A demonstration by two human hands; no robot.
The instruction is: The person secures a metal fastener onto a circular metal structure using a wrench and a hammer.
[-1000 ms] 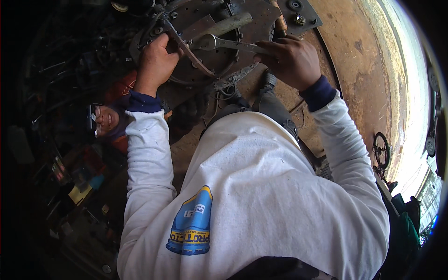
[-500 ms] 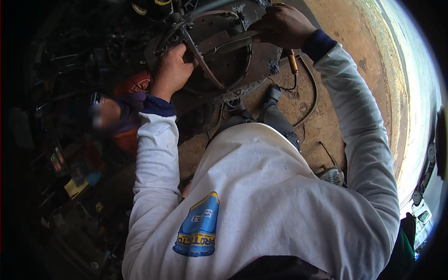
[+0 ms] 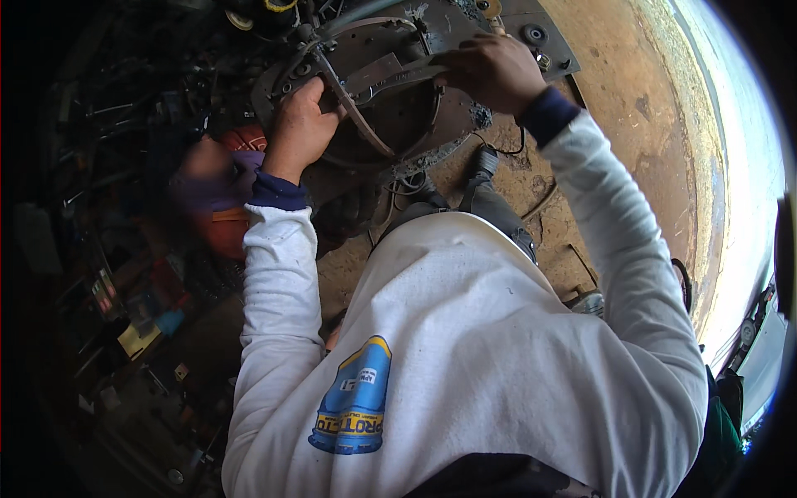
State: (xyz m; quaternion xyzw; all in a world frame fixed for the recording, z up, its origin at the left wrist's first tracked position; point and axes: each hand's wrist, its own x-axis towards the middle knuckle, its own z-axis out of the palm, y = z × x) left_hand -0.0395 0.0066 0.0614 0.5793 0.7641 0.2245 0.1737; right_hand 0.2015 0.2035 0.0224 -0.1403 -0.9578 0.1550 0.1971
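The right hand is wrapped around one end of a wrench, which extends leftward from it. The left hand curls beside a curved metal strip; its fingertips are hidden, so I cannot tell what they pinch.

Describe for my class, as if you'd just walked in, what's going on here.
A person in a white top is working with bare hands over a dark metal plate. The right hand grips a long metal tool, perhaps a spanner. The left hand is at a curved metal strip, its fingertips partly hidden. Another person, in orange and purple, is close by on the left.
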